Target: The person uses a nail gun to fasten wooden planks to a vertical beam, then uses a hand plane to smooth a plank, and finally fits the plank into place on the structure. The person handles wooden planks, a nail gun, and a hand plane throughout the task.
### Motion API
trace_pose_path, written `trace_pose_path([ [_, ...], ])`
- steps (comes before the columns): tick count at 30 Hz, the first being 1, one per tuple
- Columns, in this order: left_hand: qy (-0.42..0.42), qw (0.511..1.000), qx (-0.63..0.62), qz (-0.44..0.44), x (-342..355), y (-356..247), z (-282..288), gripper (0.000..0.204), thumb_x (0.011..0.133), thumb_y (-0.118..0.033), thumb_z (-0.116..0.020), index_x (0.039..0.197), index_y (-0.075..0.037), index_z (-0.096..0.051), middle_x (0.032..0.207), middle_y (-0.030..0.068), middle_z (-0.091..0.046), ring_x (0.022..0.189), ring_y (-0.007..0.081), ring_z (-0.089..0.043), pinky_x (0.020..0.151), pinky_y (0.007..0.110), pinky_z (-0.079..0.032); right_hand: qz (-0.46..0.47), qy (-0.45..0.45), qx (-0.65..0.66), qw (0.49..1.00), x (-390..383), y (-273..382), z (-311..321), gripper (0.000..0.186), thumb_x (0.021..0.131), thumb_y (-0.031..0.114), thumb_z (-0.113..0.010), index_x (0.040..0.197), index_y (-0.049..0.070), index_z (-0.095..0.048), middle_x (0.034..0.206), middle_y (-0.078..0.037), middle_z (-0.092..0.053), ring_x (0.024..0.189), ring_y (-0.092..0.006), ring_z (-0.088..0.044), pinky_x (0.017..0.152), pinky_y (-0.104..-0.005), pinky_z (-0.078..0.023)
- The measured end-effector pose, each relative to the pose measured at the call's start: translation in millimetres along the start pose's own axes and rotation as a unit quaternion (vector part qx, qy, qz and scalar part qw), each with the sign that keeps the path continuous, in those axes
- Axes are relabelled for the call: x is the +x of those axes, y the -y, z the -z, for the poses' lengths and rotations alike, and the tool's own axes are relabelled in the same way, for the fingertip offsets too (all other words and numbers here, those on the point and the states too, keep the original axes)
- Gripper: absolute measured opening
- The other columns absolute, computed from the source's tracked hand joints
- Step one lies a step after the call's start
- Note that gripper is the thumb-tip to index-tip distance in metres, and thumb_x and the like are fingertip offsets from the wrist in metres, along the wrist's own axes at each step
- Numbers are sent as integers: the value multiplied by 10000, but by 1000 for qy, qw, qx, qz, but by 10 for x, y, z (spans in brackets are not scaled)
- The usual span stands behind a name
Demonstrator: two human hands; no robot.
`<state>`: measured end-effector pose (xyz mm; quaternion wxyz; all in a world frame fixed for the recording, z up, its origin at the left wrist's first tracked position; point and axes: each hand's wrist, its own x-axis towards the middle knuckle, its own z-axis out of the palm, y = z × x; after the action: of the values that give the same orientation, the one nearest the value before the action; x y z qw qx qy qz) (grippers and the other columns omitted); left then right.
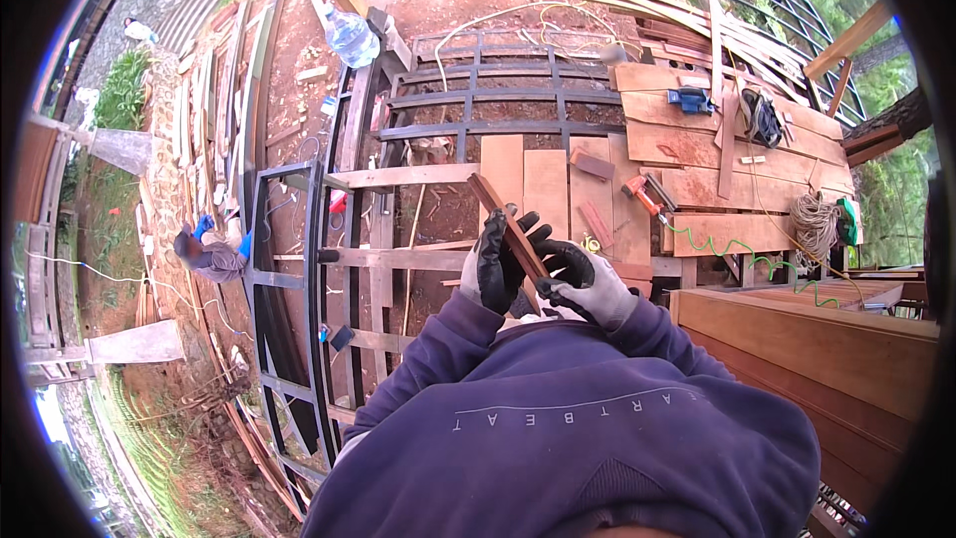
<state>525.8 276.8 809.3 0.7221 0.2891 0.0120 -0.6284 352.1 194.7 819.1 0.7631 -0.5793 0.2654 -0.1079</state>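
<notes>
A narrow dark reddish-brown wooden strip (510,231) is held at a slant in front of my chest, its far end pointing up and to the left. My left hand (495,264), in a black and grey work glove, wraps round its lower half. My right hand (590,284), gloved alike, has its fingers curled at the near end of the strip, thumb against it. Beyond my hands lie wooden boards (546,184) with a short dark block (593,165) on them. An orange-red nail gun (649,196) rests to the right of my hands, beside a green coiled hose (737,257).
Open black metal framing (473,98) with gaps to the red soil lies ahead. A blue power tool (691,100), a dark bag (762,120) and coiled rope (817,224) sit on planks at right. A large clear bottle (351,38) stands at a post. Another person (211,255) is below left.
</notes>
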Motion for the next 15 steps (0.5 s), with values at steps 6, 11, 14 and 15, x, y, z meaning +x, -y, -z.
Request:
trace_pose_path([
  [6,-12,999,25,46,759,-96,-152,619,924,-531,-570,1321,-87,-400,1316,184,-477,1235,401,-495,996,634,-432,-13,-24,95,995,417,126,469,479,872,72,-652,1317,-7,-494,1157,-104,-623,1014,-155,-639,872,-291,-538],
  [11,-34,997,55,52,1410,-191,-331,579,928,-490,-588,1309,-84,-427,1247,182,-542,1217,363,-528,1002,592,-447,5,-36,45,998,798,287,930,507,867,50,-641,1343,7,-473,1137,-140,-634,955,-168,-660,822,-290,-557],
  [14,-34,997,68,16,1755,-312,-356,463,942,-446,-578,1186,-60,-503,1195,179,-597,1153,347,-584,966,526,-488,-9,-19,92,996,974,409,1209,525,871,6,-605,1371,21,-443,1114,-171,-638,916,-182,-673,798,-302,-568],
  [15,-57,997,55,22,1844,-377,-345,475,941,-441,-578,1201,-53,-491,1184,175,-598,1140,339,-591,961,524,-490,-12,-23,129,991,1002,438,1293,526,876,3,-596,1376,25,-436,1107,-176,-639,905,-189,-677,789,-307,-572],
])
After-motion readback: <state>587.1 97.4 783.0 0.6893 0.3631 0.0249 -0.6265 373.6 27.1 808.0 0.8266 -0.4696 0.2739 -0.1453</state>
